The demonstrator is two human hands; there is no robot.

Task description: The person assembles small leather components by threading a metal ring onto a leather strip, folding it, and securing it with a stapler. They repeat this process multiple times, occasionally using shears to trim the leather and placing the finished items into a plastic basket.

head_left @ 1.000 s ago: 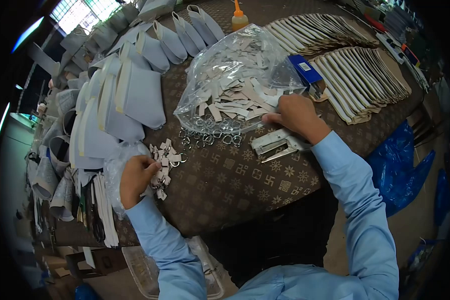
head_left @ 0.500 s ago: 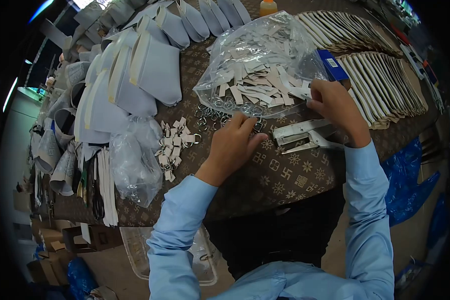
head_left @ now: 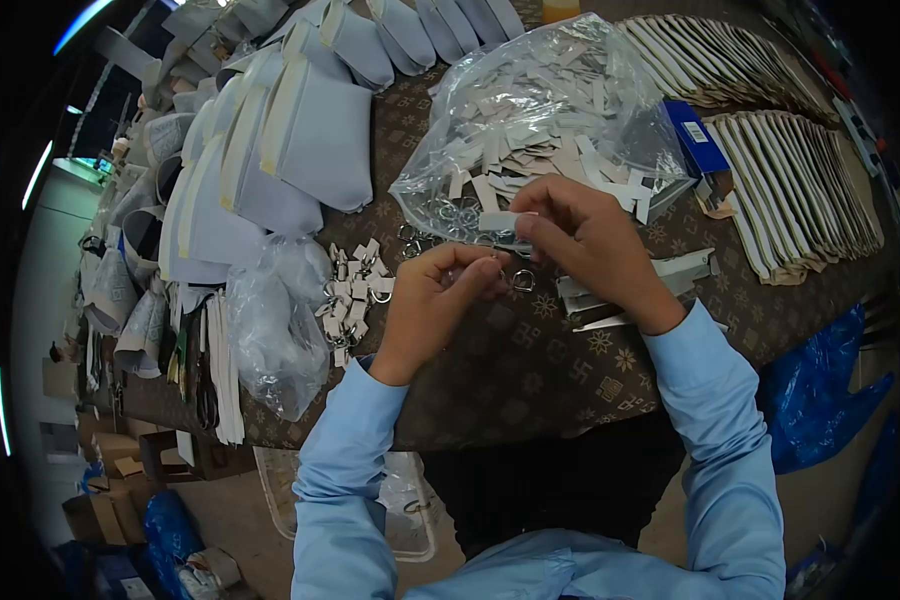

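My right hand pinches a small pale strip over the front of a clear plastic bag full of such strips. Just left of it, my left hand has its thumb and fingers pressed together; what they hold is too small to make out. A metal ring lies beside its fingertips, and more rings are under the bag's near edge. A hand-held stapler lies partly beneath my right wrist. Strips joined to rings form a small pile on the left.
Light grey pouches stand at the left and back. A crumpled plastic bag lies near the left front. Stacked folded pieces and a blue box are at the right. A blue plastic bag hangs beyond the table's right edge.
My right hand has moved left from the bag's right side with a strip, toward my left hand. My left hand's fingers have closed together. The view has shifted slightly.
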